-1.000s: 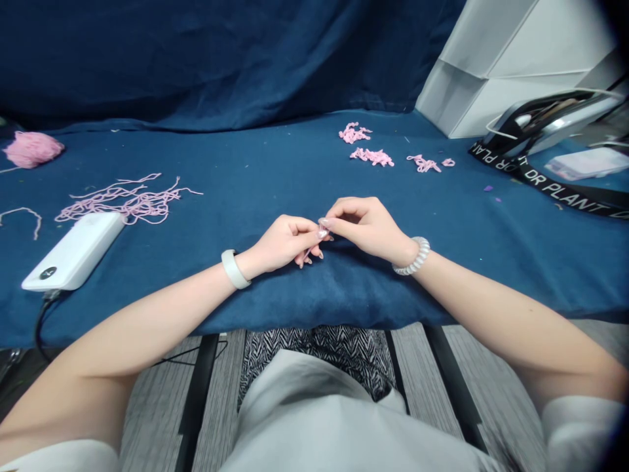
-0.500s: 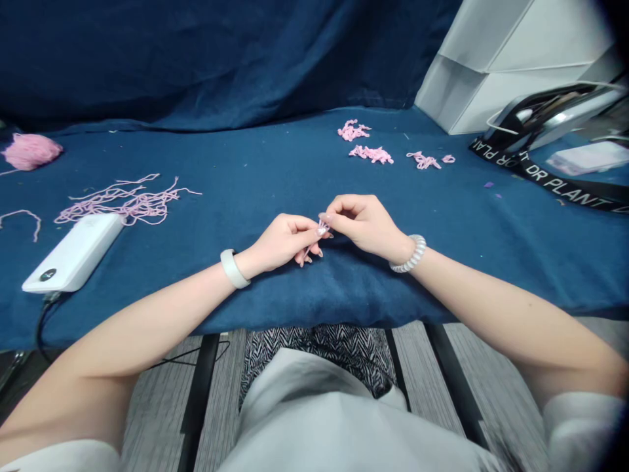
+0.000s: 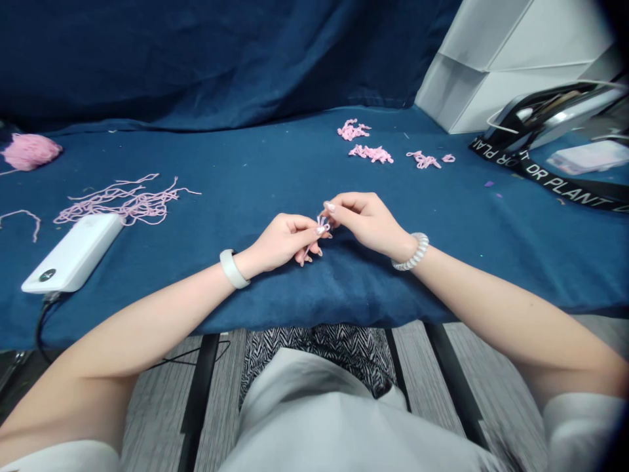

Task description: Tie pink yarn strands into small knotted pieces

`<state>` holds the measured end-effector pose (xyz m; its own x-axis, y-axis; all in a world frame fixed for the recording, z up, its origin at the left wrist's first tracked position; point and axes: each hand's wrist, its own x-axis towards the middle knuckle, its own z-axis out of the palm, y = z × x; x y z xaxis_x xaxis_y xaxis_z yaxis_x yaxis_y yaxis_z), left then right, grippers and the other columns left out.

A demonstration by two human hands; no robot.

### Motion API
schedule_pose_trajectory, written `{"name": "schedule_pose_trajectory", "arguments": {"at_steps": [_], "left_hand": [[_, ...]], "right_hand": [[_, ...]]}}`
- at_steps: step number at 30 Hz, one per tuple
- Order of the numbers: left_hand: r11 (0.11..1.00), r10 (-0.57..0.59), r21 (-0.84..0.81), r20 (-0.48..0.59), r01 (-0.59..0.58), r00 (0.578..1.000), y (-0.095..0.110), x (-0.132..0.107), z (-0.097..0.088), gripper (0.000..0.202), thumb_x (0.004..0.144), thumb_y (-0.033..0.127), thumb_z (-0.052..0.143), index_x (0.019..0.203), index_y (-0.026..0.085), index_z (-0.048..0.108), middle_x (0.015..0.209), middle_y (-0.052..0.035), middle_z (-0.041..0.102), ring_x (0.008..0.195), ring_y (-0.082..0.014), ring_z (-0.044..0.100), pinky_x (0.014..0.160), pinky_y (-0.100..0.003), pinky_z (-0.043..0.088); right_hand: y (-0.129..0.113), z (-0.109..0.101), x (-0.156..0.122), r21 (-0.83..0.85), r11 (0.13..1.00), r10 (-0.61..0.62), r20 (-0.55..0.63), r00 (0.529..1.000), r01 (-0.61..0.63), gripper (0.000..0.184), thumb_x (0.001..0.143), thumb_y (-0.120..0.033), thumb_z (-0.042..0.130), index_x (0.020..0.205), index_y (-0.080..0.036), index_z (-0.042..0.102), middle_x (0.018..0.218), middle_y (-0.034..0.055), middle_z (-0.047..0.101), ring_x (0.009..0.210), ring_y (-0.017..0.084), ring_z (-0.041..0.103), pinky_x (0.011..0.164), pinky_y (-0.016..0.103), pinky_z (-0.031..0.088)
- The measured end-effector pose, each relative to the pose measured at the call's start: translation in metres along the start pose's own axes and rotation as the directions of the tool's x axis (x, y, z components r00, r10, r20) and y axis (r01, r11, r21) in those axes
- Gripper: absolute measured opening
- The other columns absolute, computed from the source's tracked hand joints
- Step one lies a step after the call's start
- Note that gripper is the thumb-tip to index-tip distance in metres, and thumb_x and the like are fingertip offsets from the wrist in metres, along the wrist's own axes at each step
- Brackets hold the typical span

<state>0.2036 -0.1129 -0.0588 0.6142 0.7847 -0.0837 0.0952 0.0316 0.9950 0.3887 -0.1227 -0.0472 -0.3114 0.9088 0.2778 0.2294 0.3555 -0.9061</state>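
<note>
My left hand point(image 3: 289, 241) pinches a short piece of pink yarn point(image 3: 323, 223) between thumb and fingers, just above the front part of the table. A small loop and loose ends of the yarn stick up past the thumb, and a strand runs down below the fingers. Right beside it, my right hand point(image 3: 361, 219) has thumb and forefinger drawn together at the upper ends of the same yarn. The exact contact at those fingertips is too small to make out fully.
Pink yarn strands point(image 3: 142, 206) lie on the blue cloth point(image 3: 246, 177) behind a white power bank point(image 3: 76, 252) with a cable. A pink yarn ball point(image 3: 32, 151) sits far left. Small knotted yarn pieces point(image 3: 372, 154) lie at the back right, near a black lettered strap point(image 3: 555, 180) and white boxes point(image 3: 511, 72).
My right fingertips have moved slightly up from the left thumb, and more of the yarn's loop and ends shows between the hands. My left hand stays almost still.
</note>
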Motion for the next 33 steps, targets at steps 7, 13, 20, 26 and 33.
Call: {"name": "schedule_pose_trajectory", "arguments": {"at_steps": [7,13,20,26,33], "left_hand": [[1.000,-0.004,0.007,-0.015,0.004,1.000,-0.001,-0.001,0.000,0.033,0.079,0.042,0.065,0.083,0.009,0.063,0.057,0.0001,0.062,0.038,-0.0027,0.049,0.043,-0.014,0.045],[0.999,0.017,0.047,-0.025,-0.016,1.000,0.000,-0.001,0.000,0.032,0.081,0.040,0.063,0.075,0.009,0.060,0.055,-0.0005,0.061,0.039,-0.0028,0.049,0.043,-0.013,0.045],[0.999,0.023,-0.037,-0.055,-0.025,0.998,-0.003,0.002,0.001,0.029,0.080,0.037,0.065,0.074,0.009,0.059,0.057,0.0006,0.062,0.037,-0.0029,0.048,0.045,-0.016,0.049],[0.999,0.021,-0.029,-0.022,-0.021,1.000,-0.005,0.002,0.000,0.032,0.081,0.039,0.064,0.073,0.009,0.058,0.054,0.0009,0.060,0.038,-0.0029,0.048,0.047,-0.016,0.049],[0.998,0.034,-0.048,-0.063,-0.037,0.997,-0.008,0.005,0.000,0.033,0.079,0.041,0.066,0.082,0.009,0.061,0.062,-0.0006,0.064,0.040,-0.0033,0.050,0.045,-0.017,0.049]], "right_hand": [[0.003,-0.005,-0.001,-0.148,0.988,0.049,0.093,0.994,-0.035,0.048,0.083,-0.057,0.055,0.065,-0.013,0.056,0.062,0.0021,0.056,0.058,0.009,0.046,0.058,0.024,0.035],[0.002,-0.001,-0.002,-0.180,0.984,0.027,0.160,0.987,0.002,0.045,0.088,-0.053,0.050,0.071,-0.012,0.059,0.066,0.0029,0.059,0.061,0.010,0.049,0.059,0.024,0.036],[0.004,-0.001,-0.001,-0.316,0.946,-0.015,0.165,0.986,0.067,0.036,0.092,-0.043,0.045,0.077,-0.013,0.057,0.070,0.0023,0.060,0.063,0.011,0.052,0.063,0.024,0.036],[0.003,0.002,0.001,-0.306,0.937,-0.104,0.217,0.971,0.169,0.026,0.092,-0.033,0.044,0.077,-0.014,0.054,0.071,0.0015,0.060,0.064,0.010,0.053,0.065,0.024,0.038],[0.004,-0.002,0.008,-0.244,0.958,-0.114,0.166,0.980,0.153,0.030,0.091,-0.037,0.045,0.072,-0.014,0.054,0.068,0.0017,0.060,0.063,0.011,0.052,0.064,0.026,0.039]]}}
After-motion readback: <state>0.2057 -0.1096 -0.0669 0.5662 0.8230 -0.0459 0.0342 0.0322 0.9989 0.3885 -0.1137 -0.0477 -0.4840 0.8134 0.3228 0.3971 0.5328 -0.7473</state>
